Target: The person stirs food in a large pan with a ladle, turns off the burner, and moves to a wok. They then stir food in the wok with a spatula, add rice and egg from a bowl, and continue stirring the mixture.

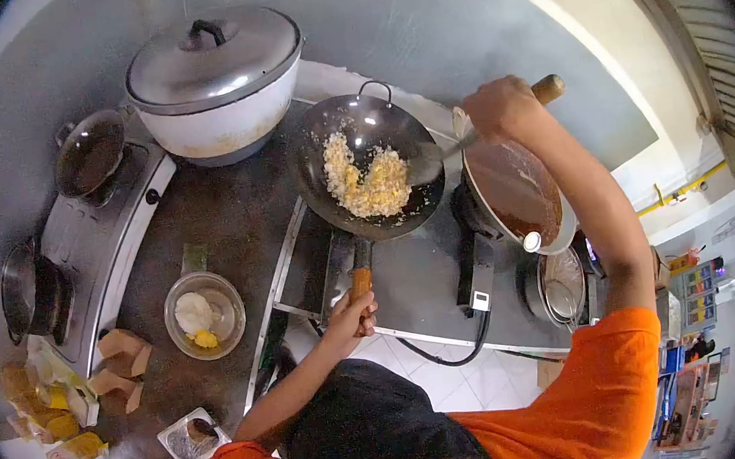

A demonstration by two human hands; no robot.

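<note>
My left hand (350, 318) is closed around the wooden handle of a dark wok (316, 176). Fried rice (380, 183) with yellow bits, which look like egg, lies in the wok's bowl. High on the right, my right hand (499, 108) grips a metal spatula (423, 165) whose wooden end sticks out past the fist. The spatula's blade rests in the wok at the right edge of the rice. Just below my right hand stands a large pot of brown sauce (517, 185).
A lidded white pot (220, 128) stands at the back left. On the left counter are a clear bowl (205, 315) with white and yellow contents, a small metal tray (192, 437) and a stove (118, 231) with pans. A strainer (562, 293) sits over a pot at right.
</note>
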